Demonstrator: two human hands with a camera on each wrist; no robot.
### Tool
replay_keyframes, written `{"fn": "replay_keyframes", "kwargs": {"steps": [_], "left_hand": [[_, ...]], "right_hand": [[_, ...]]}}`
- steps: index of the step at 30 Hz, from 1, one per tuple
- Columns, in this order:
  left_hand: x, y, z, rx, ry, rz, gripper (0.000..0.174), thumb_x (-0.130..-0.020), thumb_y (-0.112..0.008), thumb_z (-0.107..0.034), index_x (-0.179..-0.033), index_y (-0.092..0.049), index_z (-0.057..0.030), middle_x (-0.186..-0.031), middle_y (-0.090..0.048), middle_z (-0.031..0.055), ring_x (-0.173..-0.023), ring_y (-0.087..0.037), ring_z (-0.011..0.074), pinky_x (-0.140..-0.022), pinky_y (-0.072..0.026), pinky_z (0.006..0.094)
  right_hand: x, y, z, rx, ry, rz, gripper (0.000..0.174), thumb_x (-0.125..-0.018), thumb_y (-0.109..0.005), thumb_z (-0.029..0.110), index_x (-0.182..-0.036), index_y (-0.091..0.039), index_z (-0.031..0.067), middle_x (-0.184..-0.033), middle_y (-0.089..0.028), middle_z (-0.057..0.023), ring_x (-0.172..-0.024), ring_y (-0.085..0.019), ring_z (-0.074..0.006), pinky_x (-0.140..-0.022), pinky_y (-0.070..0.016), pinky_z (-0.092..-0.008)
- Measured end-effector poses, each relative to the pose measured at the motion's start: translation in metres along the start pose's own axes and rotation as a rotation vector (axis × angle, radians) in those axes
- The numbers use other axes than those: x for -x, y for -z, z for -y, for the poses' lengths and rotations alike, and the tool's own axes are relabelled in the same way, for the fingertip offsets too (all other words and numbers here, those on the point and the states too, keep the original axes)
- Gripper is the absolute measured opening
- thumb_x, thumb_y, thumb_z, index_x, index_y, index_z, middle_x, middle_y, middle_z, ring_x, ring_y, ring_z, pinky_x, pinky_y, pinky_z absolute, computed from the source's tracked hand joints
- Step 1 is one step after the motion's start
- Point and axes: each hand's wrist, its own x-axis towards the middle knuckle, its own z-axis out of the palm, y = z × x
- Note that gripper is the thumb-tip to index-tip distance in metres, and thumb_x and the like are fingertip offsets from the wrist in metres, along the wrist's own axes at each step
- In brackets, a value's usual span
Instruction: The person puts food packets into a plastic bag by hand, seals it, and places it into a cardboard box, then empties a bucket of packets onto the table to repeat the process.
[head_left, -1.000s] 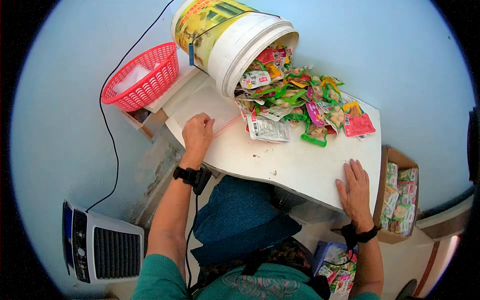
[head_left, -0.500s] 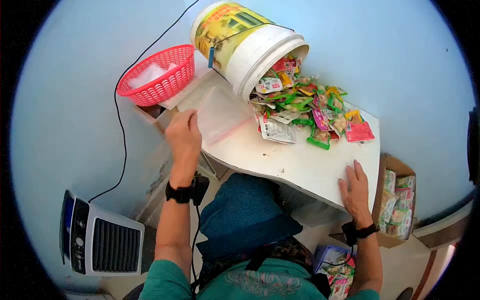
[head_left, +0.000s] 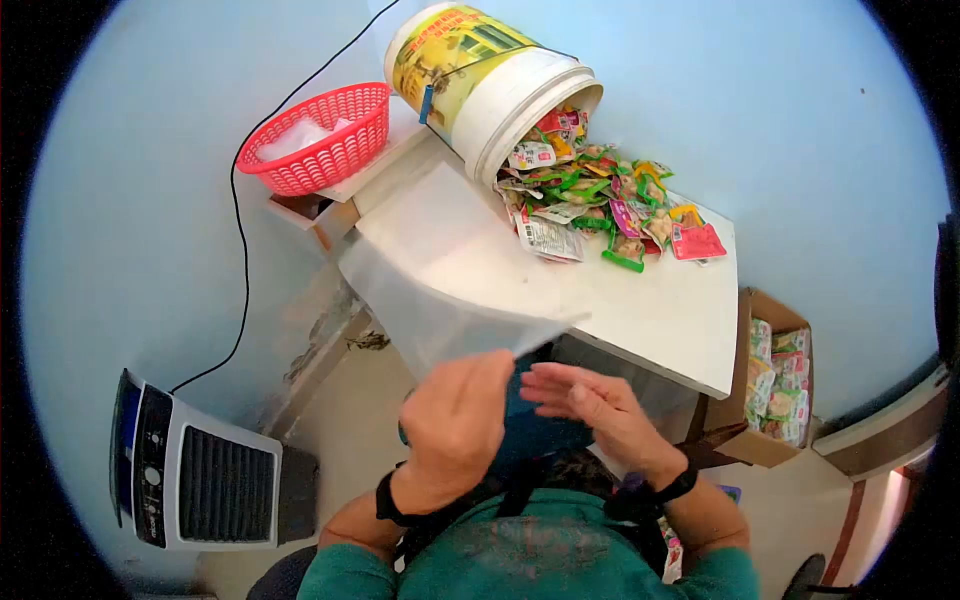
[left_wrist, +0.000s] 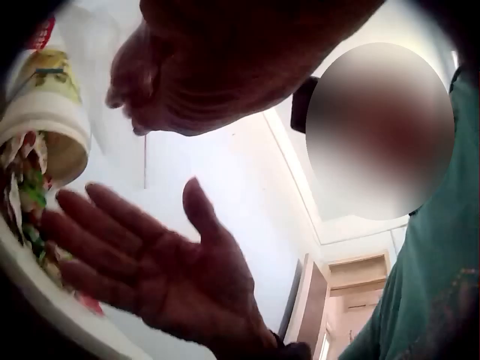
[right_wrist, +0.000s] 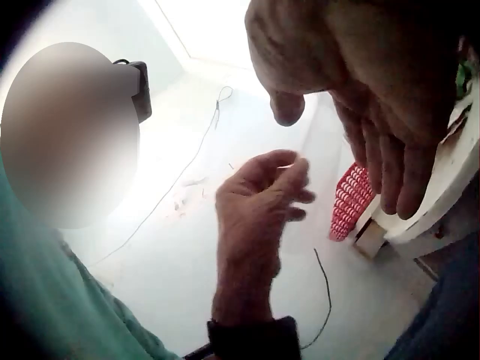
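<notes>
My left hand pinches a corner of a clear plastic bag, which stretches from the white table toward my body. In the right wrist view, the thumb and fingertips of the left hand meet at the bag's edge. Just right of it, my right hand is held in the air with fingers extended and nothing in it. Its palm and spread fingers show in the left wrist view. Small snack packets spill onto the table from a tipped white bucket.
A red plastic basket holding clear bags stands at the back left. Right of the table is a cardboard box with packets inside. An air cooler stands on the floor at left, and a black cable runs down the wall.
My left hand has pulled the plastic bag off the tabletop toward my body. The right hand has lifted from the table's right side and moved left beside it.
</notes>
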Motion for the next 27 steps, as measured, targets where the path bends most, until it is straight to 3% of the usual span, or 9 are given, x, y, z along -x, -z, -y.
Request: {"fn": "replay_keyframes", "kwargs": {"steps": [3, 6, 10, 18, 20, 27], "left_hand": [[0.017, -0.02, -0.008, 0.107, 0.088, 0.147, 0.024, -0.081, -0.072, -0.002, -0.105, -0.067, -0.0028, -0.088, -0.068, 0.0134, -0.074, -0.066, 0.0318, -0.061, -0.0529, 0.0394], [0.024, -0.036, -0.011, 0.219, 0.149, 0.258, 0.027, -0.083, -0.07, -0.004, -0.109, -0.066, -0.0037, -0.088, -0.067, 0.014, -0.075, -0.066, 0.0331, -0.06, -0.0525, 0.0407], [0.032, -0.054, -0.014, 0.277, 0.208, 0.338, 0.031, -0.084, -0.069, -0.005, -0.114, -0.065, -0.0065, -0.088, -0.066, 0.0137, -0.075, -0.066, 0.0337, -0.061, -0.0532, 0.0405], [0.048, -0.069, -0.014, 0.397, 0.333, 0.387, 0.033, -0.082, -0.073, -0.005, -0.114, -0.063, -0.0047, -0.091, -0.067, 0.0164, -0.075, -0.067, 0.0321, -0.062, -0.0543, 0.0379], [0.052, -0.07, -0.014, 0.442, 0.402, 0.41, 0.03, -0.081, -0.074, -0.005, -0.109, -0.065, -0.0038, -0.09, -0.068, 0.0164, -0.074, -0.068, 0.0313, -0.063, -0.0543, 0.0372], [0.068, -0.079, -0.005, 0.445, 0.489, 0.473, 0.014, -0.081, -0.074, -0.007, -0.091, -0.066, -0.0012, -0.085, -0.068, 0.0156, -0.073, -0.068, 0.029, -0.062, -0.0537, 0.0364]], "right_hand": [[-0.006, 0.001, -0.013, 0.015, -0.064, -0.028, 0.051, -0.103, -0.052, 0.034, -0.135, -0.052, -0.0048, -0.124, -0.064, -0.0152, -0.117, -0.062, -0.0238, -0.099, -0.0488, -0.0378], [-0.012, 0.018, -0.037, 0.096, -0.017, -0.066, 0.039, -0.103, -0.052, 0.027, -0.125, -0.059, -0.0046, -0.114, -0.068, -0.0111, -0.105, -0.066, -0.0194, -0.093, -0.053, -0.034], [-0.017, 0.025, -0.041, 0.045, -0.072, -0.152, 0.031, -0.103, -0.055, 0.023, -0.112, -0.067, -0.0039, -0.099, -0.069, -0.0034, -0.089, -0.064, -0.01, -0.082, -0.0542, -0.0258], [-0.019, 0.035, -0.061, -0.071, -0.132, -0.217, 0.031, -0.101, -0.055, 0.025, -0.102, -0.069, -0.0027, -0.091, -0.07, -0.0051, -0.08, -0.066, -0.0118, -0.073, -0.0561, -0.0261], [-0.022, 0.037, -0.067, -0.114, -0.172, -0.249, 0.028, -0.1, -0.056, 0.022, -0.099, -0.07, -0.0029, -0.09, -0.07, -0.007, -0.077, -0.068, -0.0141, -0.069, -0.0571, -0.0269], [-0.024, 0.042, -0.091, -0.082, -0.156, -0.274, 0.023, -0.097, -0.06, 0.017, -0.096, -0.07, -0.0036, -0.086, -0.071, -0.0068, -0.074, -0.066, -0.0109, -0.064, -0.0565, -0.025]]}}
